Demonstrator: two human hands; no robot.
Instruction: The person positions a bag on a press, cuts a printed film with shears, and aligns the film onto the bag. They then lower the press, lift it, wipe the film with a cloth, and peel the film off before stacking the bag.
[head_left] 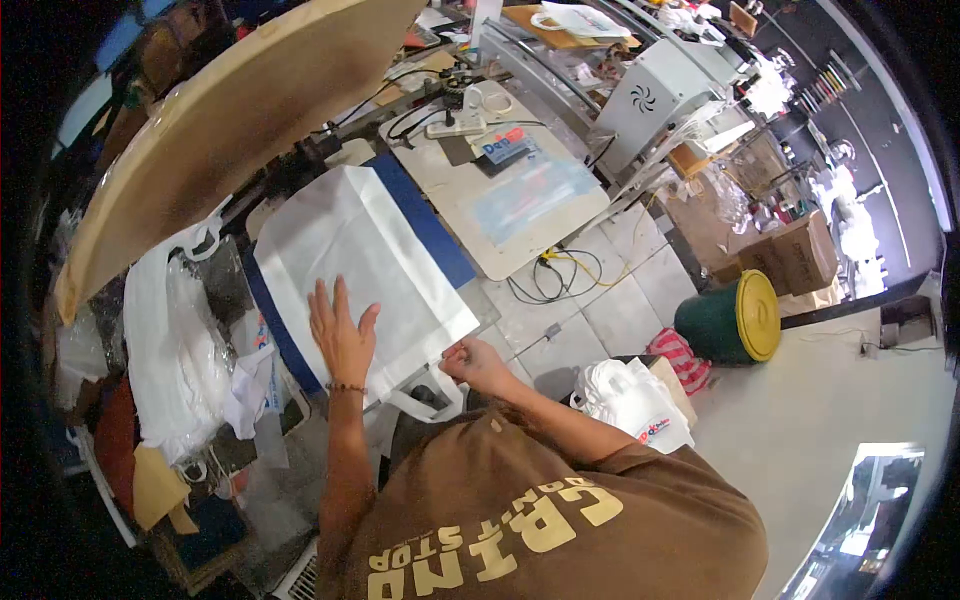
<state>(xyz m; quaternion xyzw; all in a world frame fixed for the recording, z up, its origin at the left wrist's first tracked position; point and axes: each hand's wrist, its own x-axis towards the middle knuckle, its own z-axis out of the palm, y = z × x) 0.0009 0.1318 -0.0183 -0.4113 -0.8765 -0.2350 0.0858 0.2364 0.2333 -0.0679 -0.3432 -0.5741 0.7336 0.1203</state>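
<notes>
While the left hand [340,335] lies flat, fingers spread, on the white bag [370,250], the right hand [478,362] is pinched closed on the bag's near edge by its handle. Bag sits spread on the blue-edged platen [430,225], under the raised tan press plate [230,120]. Green bucket [722,322] on the floor to the right.

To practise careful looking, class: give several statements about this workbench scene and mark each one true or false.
1. The left hand lies flat on the white bag. True.
2. The right hand holds scissors. False: it pinches the bag's near edge.
3. The bag lies on a blue board. True.
4. The green bucket stands upright with a red top. False: it lies on its side, and its lid is yellow.
</notes>
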